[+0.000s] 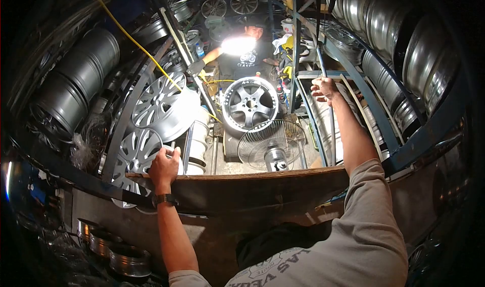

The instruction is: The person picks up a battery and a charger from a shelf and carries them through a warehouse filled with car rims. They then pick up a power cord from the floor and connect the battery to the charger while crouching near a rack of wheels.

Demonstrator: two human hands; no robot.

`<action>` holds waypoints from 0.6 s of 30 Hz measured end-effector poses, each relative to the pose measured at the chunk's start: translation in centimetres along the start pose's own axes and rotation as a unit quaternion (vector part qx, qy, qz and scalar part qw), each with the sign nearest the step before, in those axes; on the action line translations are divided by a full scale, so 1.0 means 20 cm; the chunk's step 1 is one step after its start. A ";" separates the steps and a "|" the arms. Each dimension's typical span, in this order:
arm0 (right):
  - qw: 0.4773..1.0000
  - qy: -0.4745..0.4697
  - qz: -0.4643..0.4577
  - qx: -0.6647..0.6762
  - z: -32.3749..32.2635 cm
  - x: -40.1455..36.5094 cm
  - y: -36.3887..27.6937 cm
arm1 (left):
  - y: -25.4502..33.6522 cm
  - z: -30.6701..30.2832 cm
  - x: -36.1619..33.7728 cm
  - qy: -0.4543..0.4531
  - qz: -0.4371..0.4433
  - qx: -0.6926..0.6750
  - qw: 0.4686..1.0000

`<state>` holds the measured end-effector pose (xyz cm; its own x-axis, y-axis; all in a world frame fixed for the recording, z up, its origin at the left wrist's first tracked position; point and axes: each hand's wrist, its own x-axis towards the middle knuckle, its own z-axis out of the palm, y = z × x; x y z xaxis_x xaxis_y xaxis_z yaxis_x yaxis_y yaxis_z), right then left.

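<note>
My left hand [165, 166], with a watch on its wrist, is closed just above the wooden board's edge [242, 176]. A small pale stub shows by its fingertips, too small to name. Behind that hand lie silver multi-spoke alloy wheels [132, 153]. Higher up at the right, my right hand [324, 90] has its fingers curled around a thin upright metal bar [321, 60]. Beyond the board a wire-caged fan [272, 145] faces a five-spoke wheel [249, 105] with a polished rim, standing upright.
Another person [248, 59] stands behind the five-spoke wheel, near a bright lamp [238, 45]. A yellow cable [134, 39] hangs across the left. Blue metal frames [364, 92] and stacked wheel rims [76, 84] line both sides. More rims [129, 260] sit at lower left.
</note>
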<state>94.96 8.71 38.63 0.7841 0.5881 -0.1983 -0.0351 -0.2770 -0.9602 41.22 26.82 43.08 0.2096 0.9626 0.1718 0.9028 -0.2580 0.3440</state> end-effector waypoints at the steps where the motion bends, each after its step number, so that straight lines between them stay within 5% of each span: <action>1: 1.000 0.000 0.001 -0.002 0.00 0.00 0.00 | 0.00 0.00 0.00 0.000 0.001 0.000 1.000; 18: 1.000 0.001 -0.013 0.021 0.00 0.02 0.02 | 0.00 0.00 -0.01 0.007 0.009 -0.003 1.000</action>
<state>95.35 8.79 38.20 0.7869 0.5923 -0.1733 -0.0411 -0.2299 -0.9723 41.19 26.71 42.97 0.2213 0.9563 0.1911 0.8962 -0.2767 0.3468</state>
